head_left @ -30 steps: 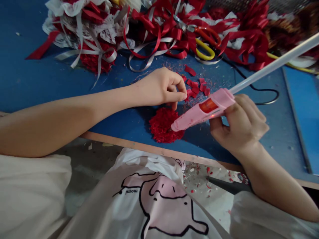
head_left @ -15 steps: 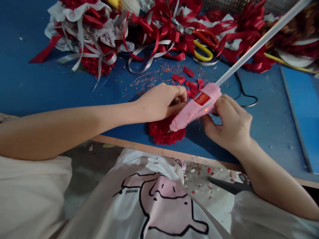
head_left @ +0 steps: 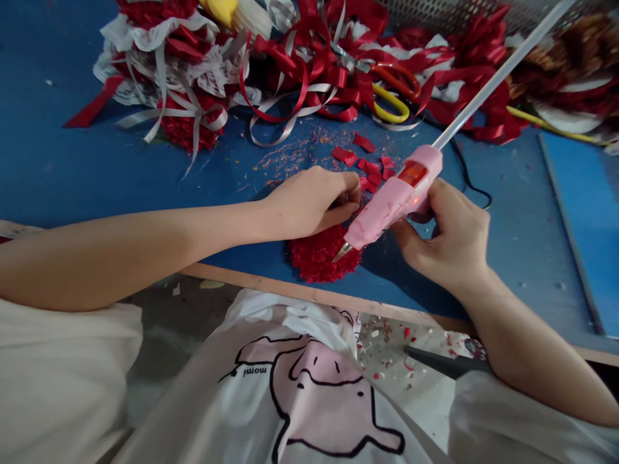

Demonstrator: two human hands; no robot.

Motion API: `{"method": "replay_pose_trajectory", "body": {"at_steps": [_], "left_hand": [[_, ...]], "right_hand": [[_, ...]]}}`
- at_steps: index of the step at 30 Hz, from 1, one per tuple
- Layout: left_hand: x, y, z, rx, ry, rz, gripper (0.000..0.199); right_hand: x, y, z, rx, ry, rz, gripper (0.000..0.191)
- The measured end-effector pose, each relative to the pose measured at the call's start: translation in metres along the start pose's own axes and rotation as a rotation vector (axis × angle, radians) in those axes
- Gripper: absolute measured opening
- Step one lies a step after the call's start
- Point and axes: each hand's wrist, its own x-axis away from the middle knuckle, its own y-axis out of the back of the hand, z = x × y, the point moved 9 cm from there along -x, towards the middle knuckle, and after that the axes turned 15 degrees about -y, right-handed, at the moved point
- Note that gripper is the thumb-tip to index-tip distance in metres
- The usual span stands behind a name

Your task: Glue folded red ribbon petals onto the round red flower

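My right hand (head_left: 457, 235) is closed around the handle of a pink hot glue gun (head_left: 380, 209), which has a long glue stick rising from its back end. The gun's metal nozzle points down over a round, red, tinsel-like tuft (head_left: 316, 258) near the table's front edge. I cannot tell whether the nozzle touches it. Just above the tuft, my left hand (head_left: 312, 200) has its fingers curled into a pinch. Whatever is between those fingertips is hidden. Small cut pieces of red ribbon (head_left: 363, 142) lie beyond the left fingertips.
Along the back of the blue table (head_left: 48, 167) is a heap of red ribbon (head_left: 319, 71) and pale ribbon, with scissors (head_left: 395, 76) in it. A ruffled red and white bundle (head_left: 164, 71) sits back left. A black cord (head_left: 467, 174) runs behind the gun.
The glue gun has lifted slightly up and to the right with my right hand, so its nozzle shows more. My left hand stays nearly where it was. The camera view has shifted a little.
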Motion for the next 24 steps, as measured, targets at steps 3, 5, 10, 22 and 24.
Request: {"method": "replay_pose_trajectory", "body": {"at_steps": [3, 5, 10, 22, 24], "left_hand": [[-0.001, 0.000, 0.000, 0.009, -0.014, -0.006, 0.013], [-0.002, 0.001, 0.000, 0.013, -0.020, -0.025, 0.012], [-0.002, 0.007, 0.006, 0.056, 0.016, -0.091, 0.010], [-0.003, 0.019, 0.016, 0.260, 0.135, -0.196, 0.021], [-0.002, 0.019, 0.011, 0.292, 0.130, -0.197, 0.022]], "right_hand": [[-0.002, 0.005, -0.014, -0.014, -0.061, -0.023, 0.018], [-0.003, 0.005, -0.031, -0.047, -0.140, -0.008, 0.027], [-0.009, 0.010, -0.066, -0.151, -0.262, -0.011, 0.036], [-0.010, 0.009, -0.195, 0.599, -0.608, 0.223, 0.063], [-0.013, 0.017, -0.184, 0.608, -0.614, 0.147, 0.063]]}}
